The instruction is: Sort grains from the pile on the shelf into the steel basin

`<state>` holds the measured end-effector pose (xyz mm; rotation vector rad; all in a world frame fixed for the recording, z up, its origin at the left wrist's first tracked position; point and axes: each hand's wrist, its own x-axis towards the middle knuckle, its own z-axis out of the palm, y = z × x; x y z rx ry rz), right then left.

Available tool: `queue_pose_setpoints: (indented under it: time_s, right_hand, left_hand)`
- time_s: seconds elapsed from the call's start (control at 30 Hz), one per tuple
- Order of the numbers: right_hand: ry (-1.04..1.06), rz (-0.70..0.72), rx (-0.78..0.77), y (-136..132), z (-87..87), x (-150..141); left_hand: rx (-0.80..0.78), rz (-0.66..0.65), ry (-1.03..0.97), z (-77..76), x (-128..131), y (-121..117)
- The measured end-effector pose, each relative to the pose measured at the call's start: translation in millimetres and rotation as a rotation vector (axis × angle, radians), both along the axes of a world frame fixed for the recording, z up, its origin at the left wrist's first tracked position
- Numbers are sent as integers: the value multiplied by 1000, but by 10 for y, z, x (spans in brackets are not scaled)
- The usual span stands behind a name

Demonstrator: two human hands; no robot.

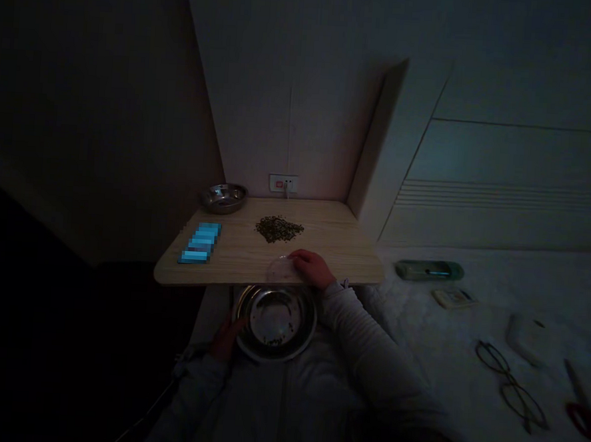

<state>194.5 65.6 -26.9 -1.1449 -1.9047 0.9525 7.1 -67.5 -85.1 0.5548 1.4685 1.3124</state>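
My left hand [227,337] grips the rim of a steel bowl [275,320] held just below the front edge of a small wooden table [334,240]. A few dark bits lie inside the bowl. My right hand [312,267] rests on the table near its front edge, fingers curled beside a small clear lid-like thing [278,268]; the dim light hides whether it holds it. A heap of small dark seeds [277,228] lies in the middle of the table, just beyond my right hand.
A second steel bowl [223,197] sits at the table's back left. Blue blurred cards [200,243] lie on the left. A wall socket [283,183] is behind. On the white bedding to the right lie a green case [429,270], glasses [510,387] and scissors [584,415].
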Motion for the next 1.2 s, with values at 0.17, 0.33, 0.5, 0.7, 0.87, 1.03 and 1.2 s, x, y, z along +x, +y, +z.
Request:
queue_pose_setpoints:
  time_s: [0.17, 0.33, 0.5, 0.7, 0.87, 1.03, 1.2]
  right_hand:
    - [71, -34, 10, 22, -34, 0]
    - [116, -132, 16, 54, -62, -13]
    - [113, -156, 23, 41, -58, -22]
    - [99, -153, 23, 40, -75, -16]
    - [70, -150, 17, 54, -100, -9]
    - [20, -135, 50, 26, -74, -4]
    - [-6, -127, 55, 5, -36, -1]
  left_hand:
    - [-32, -32, -43, -9, -21, -8]
    - [-39, -34, -52, -42, -44, 6]
    - [-7, -64, -29, 10, -44, -16]
    - [-20, -66, 6, 68, -7, -37]
    - [-11, -49, 9, 45, -14, -9]
    - [-10, -68, 64, 16, -18, -5]
    - [18, -34, 87, 16, 10, -20]
